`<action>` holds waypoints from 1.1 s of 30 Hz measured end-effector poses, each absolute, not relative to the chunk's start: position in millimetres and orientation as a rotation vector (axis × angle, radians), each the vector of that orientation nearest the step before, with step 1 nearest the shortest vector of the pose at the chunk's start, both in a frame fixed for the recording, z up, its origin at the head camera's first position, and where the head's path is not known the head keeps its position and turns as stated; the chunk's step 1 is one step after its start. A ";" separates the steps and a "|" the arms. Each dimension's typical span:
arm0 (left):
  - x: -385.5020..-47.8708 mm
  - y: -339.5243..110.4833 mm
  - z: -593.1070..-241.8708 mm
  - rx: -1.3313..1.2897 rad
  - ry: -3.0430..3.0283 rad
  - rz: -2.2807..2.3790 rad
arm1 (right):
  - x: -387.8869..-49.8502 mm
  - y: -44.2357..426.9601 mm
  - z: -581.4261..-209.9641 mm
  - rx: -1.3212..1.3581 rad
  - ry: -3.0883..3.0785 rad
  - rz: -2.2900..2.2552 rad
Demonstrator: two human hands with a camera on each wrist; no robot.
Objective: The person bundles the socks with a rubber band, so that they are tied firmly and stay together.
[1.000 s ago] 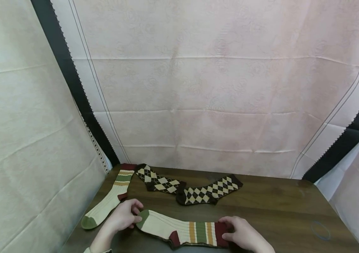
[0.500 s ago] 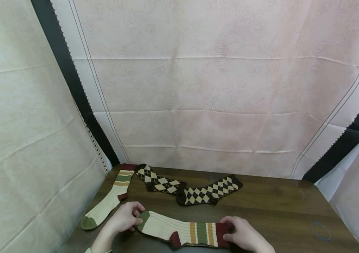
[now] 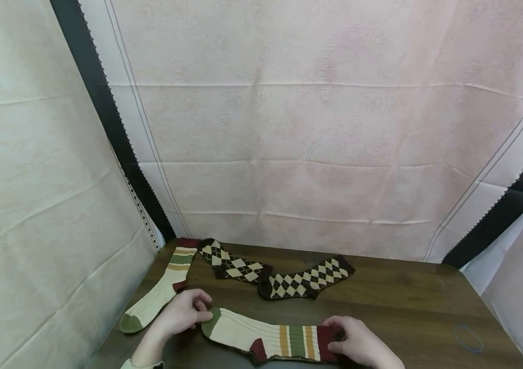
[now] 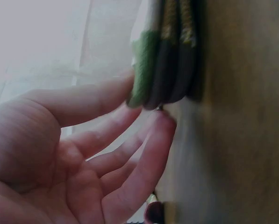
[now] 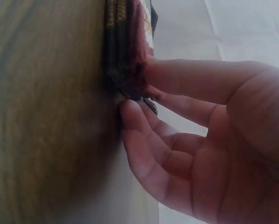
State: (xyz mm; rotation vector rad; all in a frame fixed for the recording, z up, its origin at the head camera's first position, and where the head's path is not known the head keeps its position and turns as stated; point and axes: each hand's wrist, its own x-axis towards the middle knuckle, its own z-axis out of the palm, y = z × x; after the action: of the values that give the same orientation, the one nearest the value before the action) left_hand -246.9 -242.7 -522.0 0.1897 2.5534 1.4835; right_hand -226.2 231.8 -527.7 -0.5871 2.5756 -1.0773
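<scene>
At the near side of the dark wooden table (image 3: pixel 404 302), a pale sleeve (image 3: pixel 140 364) shows at the left wrist; just beyond it lies the cream sock (image 3: pixel 243 328), set crosswise with its green toe to the left, its maroon cuff to the right and its maroon heel towards the person; the wrist views show dark layers (image 4: pixel 165 70) with gold flecks stacked under it, against the tabletop; the left hand (image 3: pixel 183 311) is at the toe end, its thumb on the green knit and its curved fingers at the end of the stack, pinching it; the right hand (image 3: pixel 360 341) does likewise at the cuff end, thumb against the maroon ribbing, the other fingers bent in at the lower edge; well apart to the right, a thin blue ring (image 3: pixel 475 351) lies flat; beyond the left hand, a second striped sock (image 3: pixel 164 291) slants along the left side of the table, green toe nearer, maroon cuff farther; past the cream sock, two argyle socks lie end to end, the right one (image 3: pixel 307 279) meeting the left one (image 3: pixel 240 268), whose far end reaches the second sock's cuff; behind the table hangs a creased pale cloth (image 3: pixel 312 128), bordered by a black strip on each side
</scene>
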 end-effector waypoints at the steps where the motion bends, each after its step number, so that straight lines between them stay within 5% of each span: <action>1: -248.5 -244.4 -521.0 0.177 2.589 1.505 | -226.8 232.8 -526.6 -0.594 2.567 -1.078; 22: -313.8 -299.8 -534.9 -0.037 3.092 1.252 | -234.8 241.2 -513.2 -0.550 2.707 -1.066; 33: -313.4 -303.9 -540.3 -0.028 3.058 1.133 | -231.2 240.8 -506.8 -0.617 2.734 -1.087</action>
State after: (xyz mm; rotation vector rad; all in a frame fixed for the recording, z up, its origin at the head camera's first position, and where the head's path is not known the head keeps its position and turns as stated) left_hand -313.4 -303.9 -540.3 -0.0281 3.0581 1.1328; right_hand -231.2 240.8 -506.8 -0.6173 2.7336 -1.0868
